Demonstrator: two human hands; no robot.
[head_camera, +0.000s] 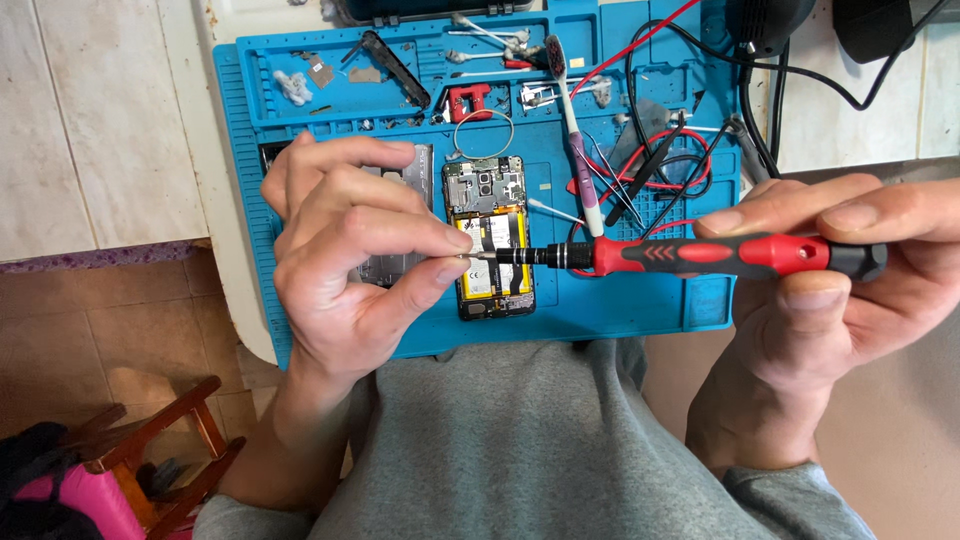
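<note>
Red-and-black screwdriver (700, 256) lies level in the right hand (810, 300), fingers wrapped round the handle; left hand (350, 270) fingers pinch its bit tip, steadying it above the opened phone (490, 235).

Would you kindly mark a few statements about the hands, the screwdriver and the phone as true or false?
1. The right hand holds a red and black screwdriver by its handle. True.
2. The left hand lies flat on the mat. False: it is raised, its fingertips pinching at the screwdriver's tip.
3. The phone on the mat has its back off, with the insides showing. True.
4. The screwdriver stands upright in the phone. False: it is held level above the phone.
5. The mat is green. False: it is blue.
</note>
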